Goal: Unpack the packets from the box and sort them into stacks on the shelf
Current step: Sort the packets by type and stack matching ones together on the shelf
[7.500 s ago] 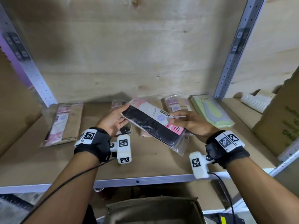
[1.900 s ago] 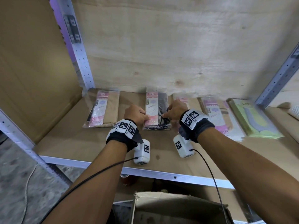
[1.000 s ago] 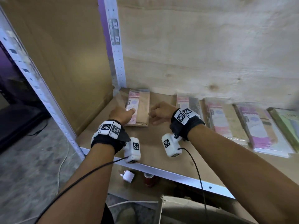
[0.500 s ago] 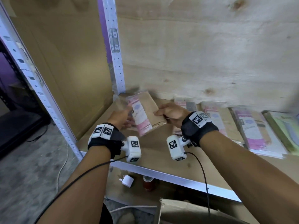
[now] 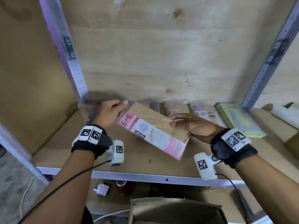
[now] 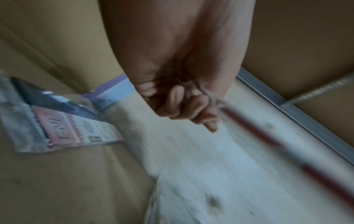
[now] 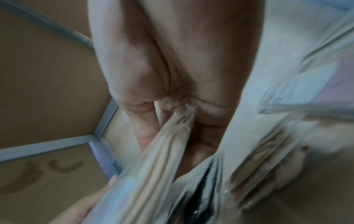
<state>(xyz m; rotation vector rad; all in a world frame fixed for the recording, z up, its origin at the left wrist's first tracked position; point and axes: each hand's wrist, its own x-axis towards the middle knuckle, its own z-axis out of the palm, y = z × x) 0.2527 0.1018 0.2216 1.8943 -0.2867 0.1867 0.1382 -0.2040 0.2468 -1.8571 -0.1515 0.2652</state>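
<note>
Both hands hold one clear packet point(image 5: 153, 130) with beige stockings and a pink "ENE" label, raised and tilted over the shelf board point(image 5: 142, 160). My left hand point(image 5: 120, 105) pinches its upper left end; in the left wrist view the curled fingers point(image 6: 191, 109) grip the blurred packet edge point(image 6: 287, 151). My right hand point(image 5: 174, 121) grips its right edge, seen in the right wrist view as fingers point(image 7: 145, 121) round the beige packet point(image 7: 162, 144). A dark packet point(image 6: 57, 124) lies flat in the shelf's left corner. The open box point(image 5: 174, 210) stands below me.
Along the back wall lie several stacks: a dark one point(image 5: 153, 105), two pink-and-beige ones point(image 5: 171, 107) point(image 5: 200, 110) and a green one point(image 5: 239, 122). Metal uprights point(image 5: 71, 59) point(image 5: 265, 65) flank the bay. A white roll point(image 5: 284, 115) lies at the far right.
After setting down the black packet, both hands went to the far-left stack and took the beige packet. In the last half second it rose and swung right, toward me.
</note>
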